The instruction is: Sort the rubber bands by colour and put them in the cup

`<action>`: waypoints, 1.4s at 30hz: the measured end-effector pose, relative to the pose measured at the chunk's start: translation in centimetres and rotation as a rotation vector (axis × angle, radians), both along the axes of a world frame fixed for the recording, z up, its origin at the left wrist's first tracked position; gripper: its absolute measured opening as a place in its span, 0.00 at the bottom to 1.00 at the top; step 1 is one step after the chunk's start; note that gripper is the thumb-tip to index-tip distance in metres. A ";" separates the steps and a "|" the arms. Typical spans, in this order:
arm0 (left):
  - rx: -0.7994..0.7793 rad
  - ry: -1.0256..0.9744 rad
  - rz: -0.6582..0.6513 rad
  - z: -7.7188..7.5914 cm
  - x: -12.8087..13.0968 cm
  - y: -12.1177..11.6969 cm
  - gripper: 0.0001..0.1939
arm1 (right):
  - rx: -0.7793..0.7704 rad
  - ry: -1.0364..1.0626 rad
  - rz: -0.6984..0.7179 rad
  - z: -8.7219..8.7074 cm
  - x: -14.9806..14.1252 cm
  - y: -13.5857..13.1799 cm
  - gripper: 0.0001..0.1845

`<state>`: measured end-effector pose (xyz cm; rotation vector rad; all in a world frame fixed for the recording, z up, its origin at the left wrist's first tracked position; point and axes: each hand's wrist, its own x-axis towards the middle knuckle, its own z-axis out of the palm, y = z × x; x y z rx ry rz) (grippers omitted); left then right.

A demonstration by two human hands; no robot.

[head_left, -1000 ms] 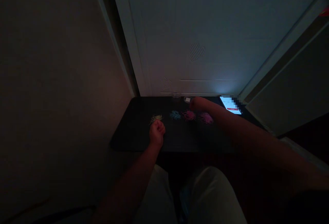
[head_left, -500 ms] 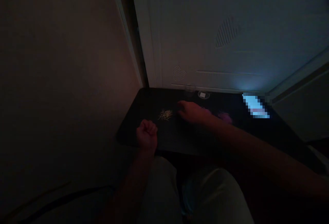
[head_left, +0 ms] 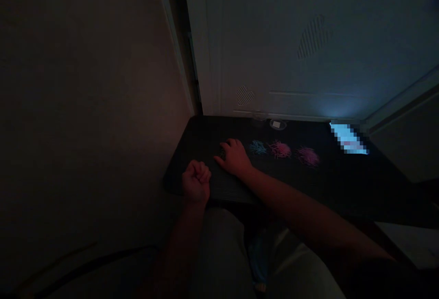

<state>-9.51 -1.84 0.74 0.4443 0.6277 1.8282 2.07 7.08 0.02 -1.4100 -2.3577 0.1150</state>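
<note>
My left hand (head_left: 196,181) is curled into a fist, turned upward, at the front left of the dark table (head_left: 212,194). Whatever may be inside it is hidden. My right hand (head_left: 235,156) lies palm down over the spot of the pale thin sticks, fingers spread; the pale pile is mostly hidden beneath it. To its right is a loose pile of blue thin sticks (head_left: 258,147). Beside that lie a pink pile (head_left: 280,149) and a purplish-pink pile (head_left: 309,156) of similar thin pieces.
Near the table's back edge are a round clear lid-like piece (head_left: 277,125) with a white label and a faint transparent container (head_left: 259,116). A lit phone-like screen (head_left: 348,138) lies at the right. A white door with striped hearts (head_left: 245,95) stands right behind. Light is very dim.
My right hand has moved left, from beside the pale pile to over it, and its fingers have spread. The blue and pink piles are now uncovered. My left fist stays closed.
</note>
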 end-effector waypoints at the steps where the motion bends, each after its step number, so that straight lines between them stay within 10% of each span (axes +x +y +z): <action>1: -0.002 0.005 -0.004 -0.1 0.0 0.0 0.13 | 0.003 -0.001 0.012 0.0 -0.1 0.2 0.25; 17: -0.024 0.009 -0.027 0.3 0.0 0.2 0.13 | -0.023 -0.119 0.141 0.5 1.1 1.8 0.11; 25: -0.091 0.033 -0.035 1.0 -0.5 1.8 0.10 | -0.123 -0.271 0.113 1.2 1.1 1.4 0.23; 34: -0.297 0.686 0.070 2.9 1.8 12.1 0.07 | -0.110 -0.134 0.087 0.9 1.3 1.2 0.23; 42: -0.099 1.341 -0.344 1.1 4.6 20.5 0.26 | -0.117 0.393 0.085 0.3 2.5 1.9 0.23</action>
